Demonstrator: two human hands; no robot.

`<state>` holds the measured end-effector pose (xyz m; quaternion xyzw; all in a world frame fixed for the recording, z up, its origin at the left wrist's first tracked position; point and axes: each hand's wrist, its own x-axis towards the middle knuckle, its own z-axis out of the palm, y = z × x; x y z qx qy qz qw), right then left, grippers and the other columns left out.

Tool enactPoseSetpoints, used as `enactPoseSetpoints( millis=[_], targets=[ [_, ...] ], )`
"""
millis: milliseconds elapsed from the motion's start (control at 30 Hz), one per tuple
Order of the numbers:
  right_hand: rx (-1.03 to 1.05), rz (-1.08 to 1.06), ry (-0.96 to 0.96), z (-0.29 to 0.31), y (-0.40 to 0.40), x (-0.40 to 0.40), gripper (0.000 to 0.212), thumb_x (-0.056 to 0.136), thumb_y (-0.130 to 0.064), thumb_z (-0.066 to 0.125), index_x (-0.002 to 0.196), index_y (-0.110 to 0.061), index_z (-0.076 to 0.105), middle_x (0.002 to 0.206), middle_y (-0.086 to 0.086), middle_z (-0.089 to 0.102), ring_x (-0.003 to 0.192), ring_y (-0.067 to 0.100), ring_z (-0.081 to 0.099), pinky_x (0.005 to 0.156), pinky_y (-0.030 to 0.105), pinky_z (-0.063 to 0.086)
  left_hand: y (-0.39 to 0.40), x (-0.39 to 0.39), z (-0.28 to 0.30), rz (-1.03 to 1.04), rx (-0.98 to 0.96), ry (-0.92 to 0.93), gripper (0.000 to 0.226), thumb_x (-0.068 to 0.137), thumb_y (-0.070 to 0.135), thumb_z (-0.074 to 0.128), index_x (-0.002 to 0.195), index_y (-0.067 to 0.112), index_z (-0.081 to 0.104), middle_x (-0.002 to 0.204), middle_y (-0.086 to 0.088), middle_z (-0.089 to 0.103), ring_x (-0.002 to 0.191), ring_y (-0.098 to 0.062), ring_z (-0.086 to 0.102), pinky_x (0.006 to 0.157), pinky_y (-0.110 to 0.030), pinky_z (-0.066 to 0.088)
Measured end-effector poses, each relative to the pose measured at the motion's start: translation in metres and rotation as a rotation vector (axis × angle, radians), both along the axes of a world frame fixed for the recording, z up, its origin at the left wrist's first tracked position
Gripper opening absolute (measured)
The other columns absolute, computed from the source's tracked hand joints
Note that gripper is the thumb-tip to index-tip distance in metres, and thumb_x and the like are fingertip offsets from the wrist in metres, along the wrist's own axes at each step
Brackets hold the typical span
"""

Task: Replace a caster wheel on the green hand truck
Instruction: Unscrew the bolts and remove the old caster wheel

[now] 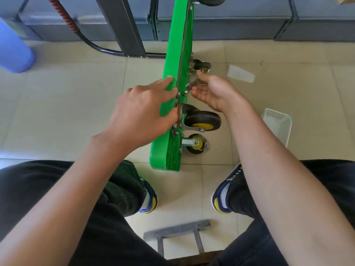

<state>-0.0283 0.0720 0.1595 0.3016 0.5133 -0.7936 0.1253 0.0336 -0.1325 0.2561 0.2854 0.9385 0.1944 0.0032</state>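
Right hand (208, 91) grips wrench (192, 85) (left hand (140, 112) steadies green deck (172, 104)).

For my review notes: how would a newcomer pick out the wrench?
Find the green hand truck standing on edge. Beside its underside, above the big black-and-yellow caster wheel, the right hand holds the wrench, the only slim grey metal bar there.

My arms are bare from above the elbow down, with no sleeves, watch or rings on my left hand (142, 114) or right hand (213, 91); I wear black trousers (57, 189), creased at the knees; my sneakers (148, 200) are navy with yellow toe patches, white soles and pale grey panels; white stripes mark the right shoe's side.
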Motion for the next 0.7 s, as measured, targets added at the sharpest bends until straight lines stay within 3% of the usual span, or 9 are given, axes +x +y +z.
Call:
enactPoseSetpoints(
  millis=[233, 500, 700],
  targets=[
    [0.003, 0.057, -0.019, -0.004, -0.009, -0.002, 0.043, 0.103, -0.020, 0.061, 0.137, 0.004, 0.051, 0.097, 0.018, 0.064, 0.060, 0.016, 0.068, 0.056, 0.023, 0.057, 0.001, -0.002, -0.002, 0.017, -0.025, -0.008, 0.043, 0.088, 0.034, 0.059, 0.123, 0.012, 0.072, 0.143, -0.006, 0.059, 0.058, -0.028, 0.061, 0.081, -0.056, 0.059],
    [-0.032, 0.099, -0.054, -0.007, -0.017, -0.007, 0.041, 0.103, -0.018, 0.060, 0.137, 0.003, 0.052, 0.083, 0.010, 0.065, 0.058, 0.013, 0.066, 0.053, 0.021, 0.056, 0.001, 0.001, -0.003, 0.022, -0.012, -0.007, 0.044, 0.088, 0.035, 0.060, 0.124, 0.014, 0.071, 0.143, -0.004, 0.058, 0.079, -0.035, 0.073, 0.081, -0.056, 0.059],
    [-0.070, 0.087, -0.064, -0.007, -0.019, -0.008, 0.033, 0.105, -0.015, 0.054, 0.135, 0.001, 0.053, 0.081, 0.010, 0.063, 0.056, 0.013, 0.061, 0.049, 0.020, 0.054, 0.000, -0.001, -0.004, 0.071, 0.029, -0.094, 0.040, 0.093, 0.030, 0.069, 0.132, 0.023, 0.067, 0.150, 0.007, 0.049, 0.099, -0.035, 0.071, 0.099, -0.051, 0.052]
  ],
)
